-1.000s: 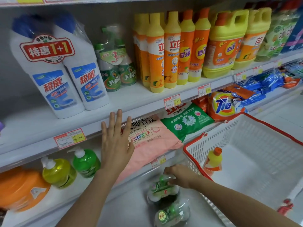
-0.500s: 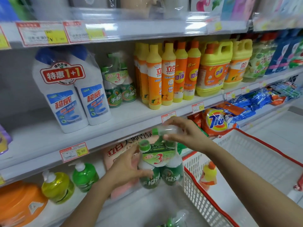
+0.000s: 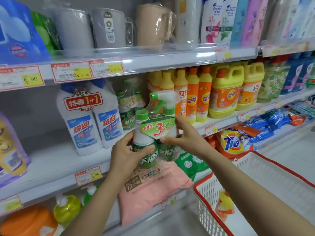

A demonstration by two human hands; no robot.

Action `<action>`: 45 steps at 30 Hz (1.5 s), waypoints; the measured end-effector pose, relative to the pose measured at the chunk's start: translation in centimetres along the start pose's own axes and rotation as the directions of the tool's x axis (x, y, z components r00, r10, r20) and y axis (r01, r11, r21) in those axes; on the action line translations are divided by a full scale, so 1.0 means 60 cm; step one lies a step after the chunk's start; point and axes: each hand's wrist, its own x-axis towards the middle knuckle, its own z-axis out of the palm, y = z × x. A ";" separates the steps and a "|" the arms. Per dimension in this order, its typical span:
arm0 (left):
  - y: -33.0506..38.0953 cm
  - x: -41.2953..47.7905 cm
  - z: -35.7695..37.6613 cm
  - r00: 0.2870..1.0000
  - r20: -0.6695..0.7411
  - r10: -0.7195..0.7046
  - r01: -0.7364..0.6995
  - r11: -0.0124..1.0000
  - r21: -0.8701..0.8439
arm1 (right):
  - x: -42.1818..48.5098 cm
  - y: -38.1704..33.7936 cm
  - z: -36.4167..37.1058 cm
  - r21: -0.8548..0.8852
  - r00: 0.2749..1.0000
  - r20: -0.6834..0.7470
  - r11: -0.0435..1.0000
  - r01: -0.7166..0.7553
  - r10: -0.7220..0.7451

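Observation:
A shrink-wrapped twin pack of green cleaner bottles (image 3: 155, 128), one with a spray trigger and one with a green cap, is held upright in front of the middle shelf. My left hand (image 3: 127, 155) grips the left bottle's body from the side. My right hand (image 3: 183, 136) pinches the pack's right side just under the green "3" label. A matching pack (image 3: 130, 106) stands behind it on the shelf.
White toilet cleaner bottles (image 3: 88, 120) stand left on the middle shelf (image 3: 51, 160), yellow and orange dish soap bottles (image 3: 194, 96) to the right. A red-rimmed white basket (image 3: 255, 169) at lower right holds a yellow bottle (image 3: 225, 204). A pink bag (image 3: 153, 189) lies below.
The pack has risen from the floor toward the middle shelf. My left hand left the shelf edge and took hold of the pack; my right hand shifted from the trigger top to the side.

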 end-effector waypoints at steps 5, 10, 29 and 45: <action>0.002 0.057 -0.019 0.994 -0.083 0.068 -0.062 0.995 0.079 | 0.061 -0.005 0.031 0.043 0.957 -0.238 0.983 0.181 -0.166; -0.023 0.079 -0.044 0.985 -0.072 0.158 -0.087 0.807 0.583 | 0.118 0.004 0.068 0.028 0.894 -0.412 0.978 0.206 -0.176; -0.098 0.045 -0.031 0.978 0.084 0.192 -0.164 0.456 0.875 | 0.187 0.022 0.118 -0.802 0.969 -0.211 0.588 -0.099 -0.124; -0.115 -0.022 0.024 0.989 0.131 0.068 -0.146 0.304 0.941 | 0.147 0.048 0.105 -0.572 0.945 -0.026 0.780 0.254 -0.327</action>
